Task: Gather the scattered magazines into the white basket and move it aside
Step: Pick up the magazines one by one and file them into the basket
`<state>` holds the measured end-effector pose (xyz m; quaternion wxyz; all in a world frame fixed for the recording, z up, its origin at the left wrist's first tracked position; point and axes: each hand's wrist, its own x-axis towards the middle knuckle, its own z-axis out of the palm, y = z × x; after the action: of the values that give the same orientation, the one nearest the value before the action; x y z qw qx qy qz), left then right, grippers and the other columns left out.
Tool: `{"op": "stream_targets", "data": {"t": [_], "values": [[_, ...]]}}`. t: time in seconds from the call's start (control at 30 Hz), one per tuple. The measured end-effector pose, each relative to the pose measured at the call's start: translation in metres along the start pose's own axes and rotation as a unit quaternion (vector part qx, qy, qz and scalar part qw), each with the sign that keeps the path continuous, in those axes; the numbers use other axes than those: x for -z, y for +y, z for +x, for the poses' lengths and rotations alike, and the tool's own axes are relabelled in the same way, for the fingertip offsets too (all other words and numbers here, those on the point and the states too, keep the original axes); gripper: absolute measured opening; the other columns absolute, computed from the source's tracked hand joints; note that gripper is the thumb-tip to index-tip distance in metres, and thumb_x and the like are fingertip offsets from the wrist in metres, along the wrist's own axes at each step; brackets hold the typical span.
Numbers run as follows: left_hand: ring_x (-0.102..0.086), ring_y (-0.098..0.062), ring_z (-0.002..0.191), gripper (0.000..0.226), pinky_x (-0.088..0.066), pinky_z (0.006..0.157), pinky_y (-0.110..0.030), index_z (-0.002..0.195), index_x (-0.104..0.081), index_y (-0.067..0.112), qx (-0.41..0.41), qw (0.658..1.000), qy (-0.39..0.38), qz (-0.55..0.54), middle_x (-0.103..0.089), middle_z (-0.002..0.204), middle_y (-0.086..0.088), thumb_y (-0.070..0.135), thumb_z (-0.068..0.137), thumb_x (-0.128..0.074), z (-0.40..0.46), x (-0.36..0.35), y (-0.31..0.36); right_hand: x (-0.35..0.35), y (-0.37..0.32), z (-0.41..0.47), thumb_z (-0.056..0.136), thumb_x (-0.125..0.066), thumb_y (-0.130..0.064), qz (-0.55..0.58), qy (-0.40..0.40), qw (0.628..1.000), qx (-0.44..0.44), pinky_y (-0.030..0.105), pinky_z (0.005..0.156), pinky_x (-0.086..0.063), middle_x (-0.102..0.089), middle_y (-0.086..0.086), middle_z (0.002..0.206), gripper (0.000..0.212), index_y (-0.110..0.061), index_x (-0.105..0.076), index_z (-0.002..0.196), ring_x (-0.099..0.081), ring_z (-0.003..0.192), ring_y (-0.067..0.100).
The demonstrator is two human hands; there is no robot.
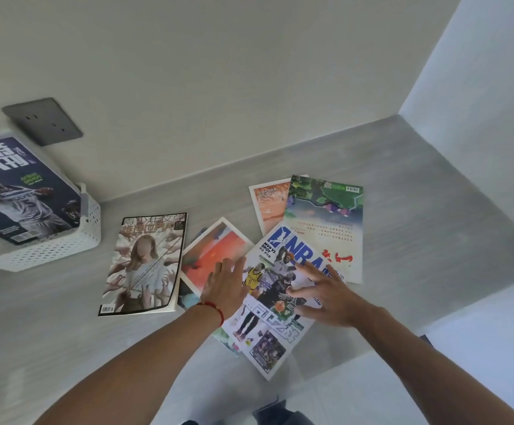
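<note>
Glossy white NBA basketball magazine: lay on grey surface, overhanging its near edge. Left hand flat, fingers extended, on its left margin; right hand splayed open on its right side; neither gripped. White perforated plastic basket: well left of it, holding one dark magazine.

Your left hand and right hand are both bare, with no gloves or rings that you can make out. Both forearms are uncovered as well, with no sleeves in view. Your only adornment is a thin red string bracelet looped around your left wrist, at about 6 o'clock from that hand. At the bottom edge, something dark you wear shows, too blurred to identify.
</note>
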<state>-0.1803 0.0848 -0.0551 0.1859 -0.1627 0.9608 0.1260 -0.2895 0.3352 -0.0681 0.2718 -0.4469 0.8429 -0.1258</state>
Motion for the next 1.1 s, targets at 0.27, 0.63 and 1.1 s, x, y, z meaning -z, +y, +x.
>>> {"op": "stream_targets", "data": {"t": [0.27,0.63,1.1], "values": [[-0.043,-0.008,0.060,0.010,-0.036,0.055,-0.016,0.099,-0.050,0.016,0.016,0.941,-0.056,-0.333,-0.048,0.074,0.003,0.025,0.104,-0.052,-0.033,0.013,-0.002,0.011,-0.021,0.008,0.097,-0.061,-0.030,0.155,0.105,0.978,-0.097,0.024,0.100,-0.043,-0.063,-0.007,0.136,0.025,-0.023,-0.068,0.120,-0.056,0.129,0.011],[-0.077,-0.026,0.096,0.025,-0.062,0.085,-0.049,0.113,-0.069,0.029,0.120,0.766,0.096,-0.625,-0.080,0.104,-0.002,0.009,0.100,-0.060,-0.100,0.053,-0.120,0.011,-0.116,0.044,0.099,-0.062,-0.030,0.439,0.186,0.849,-0.228,0.050,0.094,-0.056,-0.065,0.009,0.131,0.057,-0.021,-0.032,0.147,-0.072,0.102,0.027],[-0.076,-0.014,0.087,0.021,-0.063,0.075,-0.036,0.112,-0.071,0.022,0.142,0.802,0.189,-0.548,-0.080,0.104,0.001,0.014,0.093,-0.071,-0.174,0.138,-0.336,0.072,-0.350,0.171,0.095,-0.068,-0.010,0.331,0.162,0.929,-0.039,0.035,0.076,-0.063,-0.078,0.001,0.100,0.019,-0.018,-0.067,0.112,-0.077,0.081,0.013]]}}
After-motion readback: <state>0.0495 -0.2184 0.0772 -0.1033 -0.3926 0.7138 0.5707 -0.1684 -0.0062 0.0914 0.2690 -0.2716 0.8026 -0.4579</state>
